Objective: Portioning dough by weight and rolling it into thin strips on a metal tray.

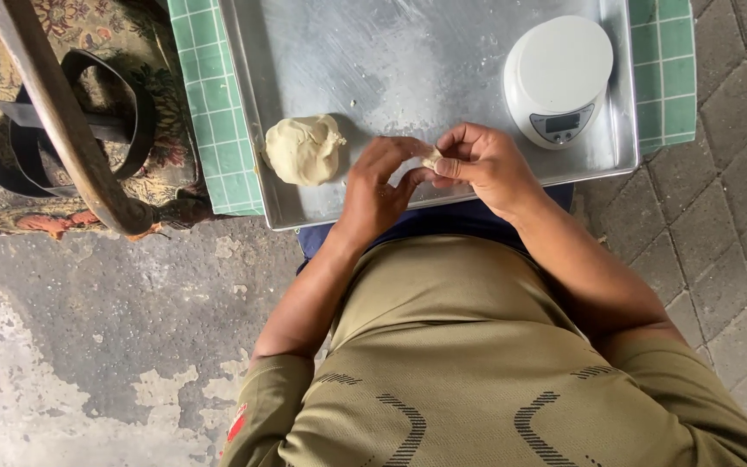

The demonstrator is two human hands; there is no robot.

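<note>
My left hand [378, 186] and my right hand [483, 162] meet over the near edge of a metal tray [408, 60]. Together they pinch a small piece of pale dough [430, 158] between their fingertips. A large lump of the same dough [305, 150] lies on the tray to the left of my left hand, apart from it. A round white kitchen scale [558, 76] with a small display stands on the tray's right side, just beyond my right hand.
The tray rests on a green checked cloth [218, 112]. At the left stands a patterned cushioned chair with a curved wooden arm [62, 121] and a black strap [10, 138]. Concrete floor lies at the lower left, paving stones [737, 156] at the right.
</note>
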